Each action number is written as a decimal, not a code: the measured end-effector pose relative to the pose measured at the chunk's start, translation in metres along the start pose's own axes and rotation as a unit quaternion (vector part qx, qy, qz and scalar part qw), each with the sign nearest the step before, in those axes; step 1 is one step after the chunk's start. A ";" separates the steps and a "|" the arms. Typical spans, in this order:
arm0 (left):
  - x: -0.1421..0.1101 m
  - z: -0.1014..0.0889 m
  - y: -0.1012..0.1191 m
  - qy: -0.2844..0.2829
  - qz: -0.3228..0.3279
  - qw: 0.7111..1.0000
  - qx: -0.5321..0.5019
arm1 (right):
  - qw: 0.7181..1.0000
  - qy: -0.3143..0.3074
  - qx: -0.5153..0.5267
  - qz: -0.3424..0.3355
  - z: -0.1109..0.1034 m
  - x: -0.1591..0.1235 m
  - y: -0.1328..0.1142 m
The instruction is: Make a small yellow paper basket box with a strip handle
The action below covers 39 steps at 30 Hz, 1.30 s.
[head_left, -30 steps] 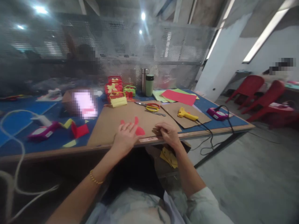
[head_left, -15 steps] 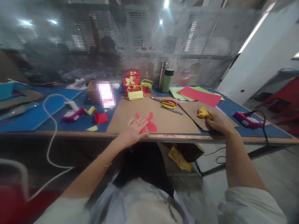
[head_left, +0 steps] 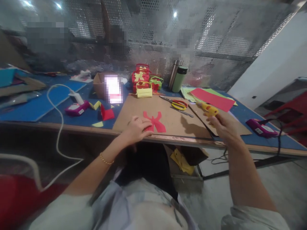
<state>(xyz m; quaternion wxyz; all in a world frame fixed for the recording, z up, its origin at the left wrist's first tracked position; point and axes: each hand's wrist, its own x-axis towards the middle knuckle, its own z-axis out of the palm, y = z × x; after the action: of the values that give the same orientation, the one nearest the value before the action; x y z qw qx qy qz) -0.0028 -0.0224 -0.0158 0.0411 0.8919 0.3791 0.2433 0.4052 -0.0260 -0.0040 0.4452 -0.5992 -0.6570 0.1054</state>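
Note:
A red paper cutout shaped like a bow lies flat near the front edge of a brown cardboard sheet. My left hand rests over its left wing, fingers stretched onto the paper and thumb nearer the table edge. In my right hand is a yellow glue gun, lifted above the right side of the cardboard with its nozzle pointing left. Behind the cutout lie yellow-and-red-handled scissors and a thin grey blade-like tool.
Small paper bags, one yellow and one red, stand at the back beside a green bottle. Coloured sheets lie back right. Purple devices with cords sit on both sides. A bright blurred screen leans against a box.
My right hand has raised the glue gun off the cardboard, its nozzle now turned left. My left hand has shifted to the cutout's left side, uncovering more of it. The view has tilted slightly.

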 end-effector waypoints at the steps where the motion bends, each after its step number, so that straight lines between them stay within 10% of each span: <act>1: 0.000 0.001 0.000 0.004 0.001 1.000 0.003 | 0.998 -0.023 0.059 0.010 0.007 -0.005 -0.013; 11: -0.006 0.006 0.003 0.038 -0.003 0.999 0.031 | 0.950 -0.228 0.210 0.023 0.061 -0.026 -0.067; 39: -0.006 0.010 0.005 0.049 -0.001 0.998 0.041 | 0.964 -0.248 0.028 -0.088 0.072 -0.016 -0.097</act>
<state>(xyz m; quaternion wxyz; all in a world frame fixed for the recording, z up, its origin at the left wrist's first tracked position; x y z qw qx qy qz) 0.0013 -0.0292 -0.0255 -0.0143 0.8795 0.3910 0.2709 0.2850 -0.0371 0.0118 0.2923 -0.4815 -0.7937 0.2295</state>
